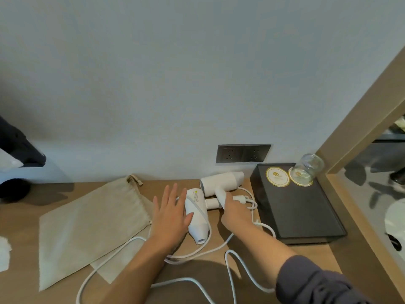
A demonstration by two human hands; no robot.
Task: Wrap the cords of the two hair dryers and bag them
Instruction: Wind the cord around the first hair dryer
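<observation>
Wooden desk (26,218): right grip (233,212) holds far dryer (221,182), barrel crosswise.

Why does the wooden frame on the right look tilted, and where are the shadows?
Head view: the wide lens bends straight lines, so the wooden frame leans. Head view: the light is soft, with a blurry shadow on the desk under the arms. Head view: the label on the near hair dryer is too blurred to read, and there is no harsh glare.
</observation>
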